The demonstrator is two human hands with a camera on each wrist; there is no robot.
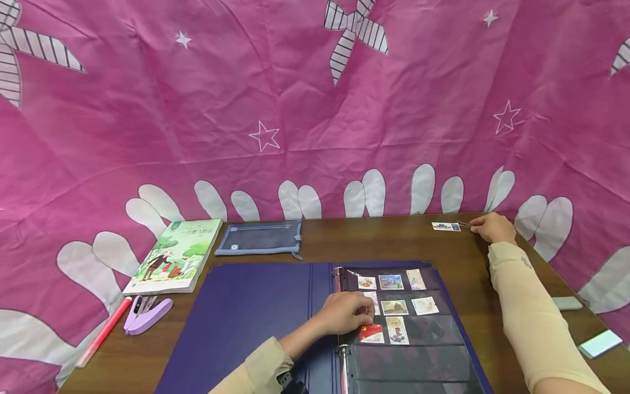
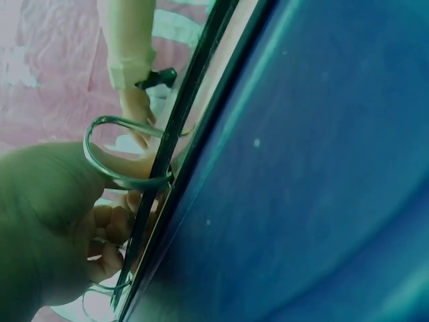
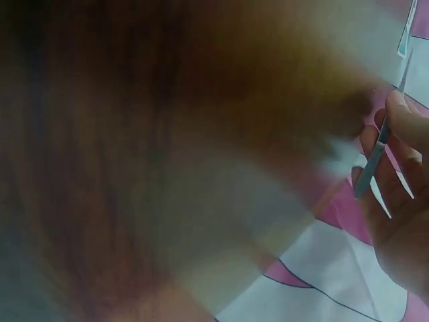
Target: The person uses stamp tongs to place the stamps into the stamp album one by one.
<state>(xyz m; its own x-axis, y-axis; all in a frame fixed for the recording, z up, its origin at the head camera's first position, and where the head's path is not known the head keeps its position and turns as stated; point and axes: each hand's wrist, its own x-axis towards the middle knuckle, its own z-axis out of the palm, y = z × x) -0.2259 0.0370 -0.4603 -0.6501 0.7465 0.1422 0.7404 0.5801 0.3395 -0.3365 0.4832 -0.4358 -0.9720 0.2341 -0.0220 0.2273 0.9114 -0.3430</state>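
Observation:
At the back right of the table, my right hand (image 1: 494, 227) pinches slim metal tweezers (image 3: 381, 144). Their tips point left, close beside a small stamp piece (image 1: 445, 226); whether they touch it is unclear. A stamp album (image 1: 256, 306) lies spread out, with several stamps (image 1: 391, 282) in the clear pockets of its dark page (image 1: 408, 361). My left hand (image 1: 348, 313) rests on the page's left side with loosely curled fingers, by a red stamp (image 1: 372, 334) and partly over another. In the left wrist view, a metal binder ring (image 2: 124, 180) crosses in front of this hand.
A green-covered book (image 1: 174, 254) and a blue zip pouch (image 1: 260, 238) lie behind the album. Left of it are a purple stapler-like tool (image 1: 147, 316) and a red pen (image 1: 104, 332). Two pale flat blocks (image 1: 600, 343) sit at the right edge, and a pink cloth hangs behind.

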